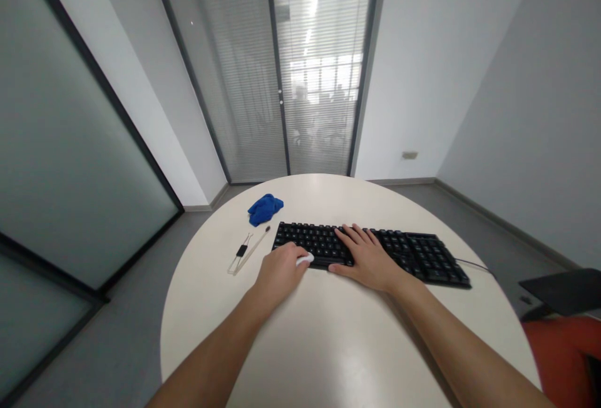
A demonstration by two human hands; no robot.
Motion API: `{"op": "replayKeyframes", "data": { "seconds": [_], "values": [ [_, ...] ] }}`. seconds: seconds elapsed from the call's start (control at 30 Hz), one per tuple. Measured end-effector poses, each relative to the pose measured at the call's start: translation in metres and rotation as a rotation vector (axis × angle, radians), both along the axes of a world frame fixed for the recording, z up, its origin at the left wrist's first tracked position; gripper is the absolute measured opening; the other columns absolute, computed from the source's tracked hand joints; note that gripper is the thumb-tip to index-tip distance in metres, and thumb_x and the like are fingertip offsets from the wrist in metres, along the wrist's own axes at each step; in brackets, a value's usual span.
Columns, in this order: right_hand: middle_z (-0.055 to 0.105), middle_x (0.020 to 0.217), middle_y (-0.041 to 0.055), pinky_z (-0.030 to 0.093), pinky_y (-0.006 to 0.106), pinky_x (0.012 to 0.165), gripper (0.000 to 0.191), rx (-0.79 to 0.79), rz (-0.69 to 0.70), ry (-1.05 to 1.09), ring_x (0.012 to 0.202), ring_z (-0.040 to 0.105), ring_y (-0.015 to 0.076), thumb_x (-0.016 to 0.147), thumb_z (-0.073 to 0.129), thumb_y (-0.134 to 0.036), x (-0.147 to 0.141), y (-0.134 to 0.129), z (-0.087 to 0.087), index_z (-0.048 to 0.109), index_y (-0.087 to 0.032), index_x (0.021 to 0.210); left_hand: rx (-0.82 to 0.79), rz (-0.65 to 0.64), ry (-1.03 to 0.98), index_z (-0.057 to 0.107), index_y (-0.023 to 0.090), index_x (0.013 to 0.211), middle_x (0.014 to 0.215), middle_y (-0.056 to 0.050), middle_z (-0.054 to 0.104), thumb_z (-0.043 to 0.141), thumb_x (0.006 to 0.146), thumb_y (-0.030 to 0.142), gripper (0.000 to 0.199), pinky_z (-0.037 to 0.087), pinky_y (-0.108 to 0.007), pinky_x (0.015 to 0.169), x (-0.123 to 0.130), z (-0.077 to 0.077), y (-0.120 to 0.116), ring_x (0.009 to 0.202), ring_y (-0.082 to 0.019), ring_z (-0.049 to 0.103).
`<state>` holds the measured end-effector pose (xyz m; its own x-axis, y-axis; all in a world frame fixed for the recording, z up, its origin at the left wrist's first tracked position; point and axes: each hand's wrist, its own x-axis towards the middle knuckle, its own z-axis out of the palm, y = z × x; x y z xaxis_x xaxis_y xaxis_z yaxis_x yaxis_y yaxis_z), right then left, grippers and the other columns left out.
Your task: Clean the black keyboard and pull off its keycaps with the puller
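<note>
Blue cloth [265, 209] and brush [253, 248] lie beside the keyboard [323, 241] (left fingers [297, 251] pinch something white [306, 259]; right fingers [344, 238] spread).

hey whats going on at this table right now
A person has both hands at a black keyboard on the round table. The left hand holds a small white object by its near edge, and the right hand lies spread on the keys. A crumpled blue cloth and a toothbrush lie to the left.
</note>
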<state>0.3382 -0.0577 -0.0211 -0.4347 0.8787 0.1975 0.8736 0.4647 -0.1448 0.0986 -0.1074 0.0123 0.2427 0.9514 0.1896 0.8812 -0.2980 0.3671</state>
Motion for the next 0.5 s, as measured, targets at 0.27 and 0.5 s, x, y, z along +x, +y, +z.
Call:
{"op": "replayKeyframes", "data": {
  "seconds": [0.27,0.5],
  "values": [
    [0.029,0.159,0.0134,0.019,0.057,0.119,0.098,0.005,0.015,-0.006,0.147,0.022,0.0386,0.079,0.044,-0.082,0.001,-0.001,-0.0006,0.035,-0.018,0.153,0.03,-0.11,-0.003,0.071,0.026,0.112,0.106,-0.002,0.065,0.054,0.094,0.027,0.025,0.048,-0.028,0.087,0.011,-0.0057,-0.002,0.1,-0.018,0.062],
    [0.029,0.159,0.0134,0.019,0.057,0.118,0.101,0.014,0.029,-0.006,0.147,0.023,0.0384,0.078,0.044,-0.083,0.0029,0.0004,-0.0024,0.034,-0.018,0.154,0.071,-0.085,-0.005,0.07,0.026,0.109,0.106,-0.002,0.065,0.053,0.094,0.024,0.023,0.048,-0.028,0.086,0.0118,-0.0081,-0.0014,0.1,-0.018,0.061]
  ]
}}
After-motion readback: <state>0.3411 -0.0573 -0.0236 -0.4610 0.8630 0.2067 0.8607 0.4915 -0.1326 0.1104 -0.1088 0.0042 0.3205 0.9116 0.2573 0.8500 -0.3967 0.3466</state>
